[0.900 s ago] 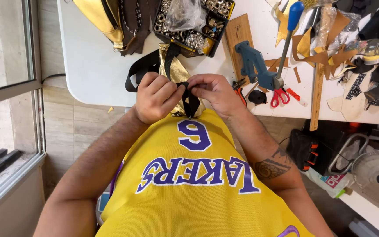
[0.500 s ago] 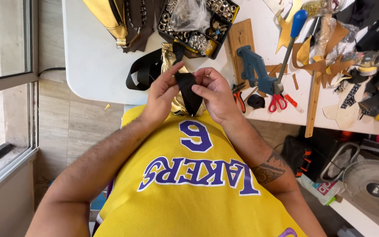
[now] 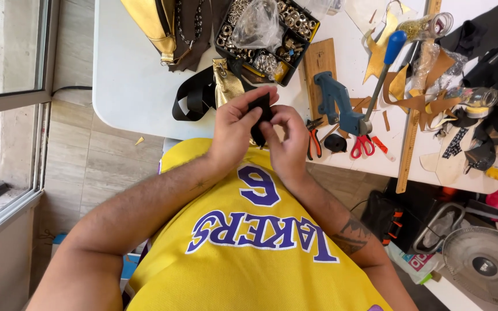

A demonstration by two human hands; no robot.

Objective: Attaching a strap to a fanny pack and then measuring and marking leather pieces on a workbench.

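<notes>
Left hand (image 3: 234, 129): pinching the black strap piece (image 3: 260, 112) from the 9 o'clock side, fingers curled tight round it, thumb on top.
Right hand (image 3: 286, 141): closed on the lower end of the same strap from 3 o'clock, fingertips pressing it against the left hand.
Strap location: held up just off the near edge of the white table (image 3: 134, 86), right over the chest, both hands touching it. Can't tell if it's folded or being threaded, the fingers hide most of it.
Stuff nearby: gold pouch (image 3: 226, 86) and a black webbing loop (image 3: 191, 101) at 11 o'clock of the hands, compartment box of metal rings (image 3: 260, 40) at 12, red-handled pliers (image 3: 314, 144) just beside the right hand at 3, then red scissors (image 3: 363, 147), a blue punch tool (image 3: 338, 103) and a wooden ruler (image 3: 413, 124) further out.
How far along: looks like mid-job to me. The strap isn't joined to the pouch yet, no hardware visible on it, tools untouched on the table.
Changed from half a second back: the hands sit a bit higher and closer together, and the left fingers cover more of the strap; before, the strap showed as a plain black flap between the thumbs.
</notes>
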